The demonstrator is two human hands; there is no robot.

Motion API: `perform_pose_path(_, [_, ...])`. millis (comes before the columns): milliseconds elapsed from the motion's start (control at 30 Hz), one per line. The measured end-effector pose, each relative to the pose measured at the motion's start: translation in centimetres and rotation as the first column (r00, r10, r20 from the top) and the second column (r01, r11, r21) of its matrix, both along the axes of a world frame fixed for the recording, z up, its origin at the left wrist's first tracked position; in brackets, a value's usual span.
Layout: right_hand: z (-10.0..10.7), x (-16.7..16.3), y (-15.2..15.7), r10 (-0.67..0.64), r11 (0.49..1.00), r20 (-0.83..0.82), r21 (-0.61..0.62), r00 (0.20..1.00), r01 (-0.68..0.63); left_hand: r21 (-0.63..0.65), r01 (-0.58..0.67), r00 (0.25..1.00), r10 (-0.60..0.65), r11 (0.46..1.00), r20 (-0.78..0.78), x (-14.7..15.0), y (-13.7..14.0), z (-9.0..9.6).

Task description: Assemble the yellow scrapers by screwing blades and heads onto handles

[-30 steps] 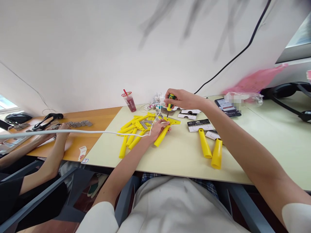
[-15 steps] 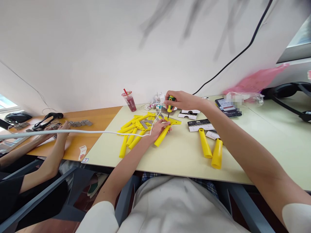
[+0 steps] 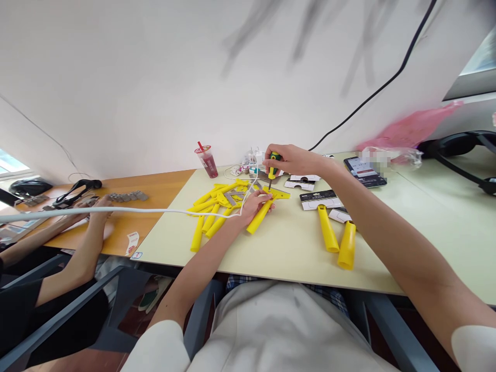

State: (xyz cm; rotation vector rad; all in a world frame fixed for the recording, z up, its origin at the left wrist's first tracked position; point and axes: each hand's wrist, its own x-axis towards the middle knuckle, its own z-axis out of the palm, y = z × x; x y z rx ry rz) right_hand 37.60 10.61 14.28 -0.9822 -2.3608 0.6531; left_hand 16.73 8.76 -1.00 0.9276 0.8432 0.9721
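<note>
A yellow scraper (image 3: 259, 217) is held in my left hand (image 3: 256, 203), its hollow handle angled toward me and its wide head to the far right. My right hand (image 3: 289, 158) is closed round the handle of a green and yellow screwdriver (image 3: 273, 164). The screwdriver stands almost upright, its tip down at the scraper's head; the exact contact point is too small to make out. Left of my left hand lies a pile of yellow scrapers (image 3: 211, 206) with grey metal pieces. To the right, two yellow scrapers (image 3: 327, 230) have black and white card sleeves (image 3: 320, 200) over their heads.
A cup of red drink (image 3: 207, 163) stands by the wall. A white cable (image 3: 186, 210) crosses in front of my left wrist. Further right are a phone (image 3: 364, 172), a pink plastic bag (image 3: 411, 129) and a black headset (image 3: 461, 150). A co-worker's hands (image 3: 98, 204) are at the orange table.
Hardly anything differs. The view has shifted very slightly; my left hand still holds the scraper and the screwdriver remains upright over its head in my right hand.
</note>
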Motion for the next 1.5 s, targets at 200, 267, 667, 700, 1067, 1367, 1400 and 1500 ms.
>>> perform_pose_path(200, [-0.3, 0.2, 0.5, 0.010, 1.000, 0.003, 0.012, 1.000, -0.010, -0.002, -0.004, 1.000, 0.004, 1.000, 0.012, 0.0, 0.0, -0.1])
perform_pose_path(267, [-0.4, 0.3, 0.6, 0.007, 1.000, 0.002, 0.018, 1.000, -0.007, -0.003, 0.001, 1.000, -0.001, 1.000, 0.018, 0.0, 0.1, -0.1])
perform_pose_path(667, [-0.4, 0.6, 0.6, 0.000, 0.999, -0.080, -0.049, 0.997, -0.004, -0.034, 0.011, 0.999, -0.009, 0.999, 0.051, 0.0, 0.4, -0.6])
perform_pose_path(700, [-0.4, 0.6, 0.7, -0.007, 0.998, -0.087, -0.060, 0.996, 0.002, -0.039, 0.014, 0.998, -0.011, 0.999, 0.063, 0.0, 0.4, -0.6])
perform_pose_path(1067, [-0.4, 1.1, 1.0, -0.025, 0.997, -0.126, -0.078, 0.992, 0.015, -0.093, 0.057, 0.989, -0.043, 0.994, 0.144, -0.3, 0.0, 0.5])
perform_pose_path(1367, [0.0, 0.4, 0.1, -0.028, 0.998, -0.111, -0.057, 0.993, 0.022, -0.082, 0.046, 0.992, -0.035, 0.996, 0.122, -0.3, 0.0, 0.4])
perform_pose_path(1400, [0.0, 0.4, 0.1, -0.026, 0.998, -0.108, -0.055, 0.994, 0.021, -0.079, 0.044, 0.992, -0.034, 0.996, 0.122, -0.3, 0.0, 0.4])
perform_pose_path(1500, [0.0, 0.2, -0.1, -0.015, 0.998, -0.115, -0.059, 0.993, 0.008, -0.076, 0.036, 0.993, -0.027, 0.996, 0.117, -0.3, 0.1, 0.3])
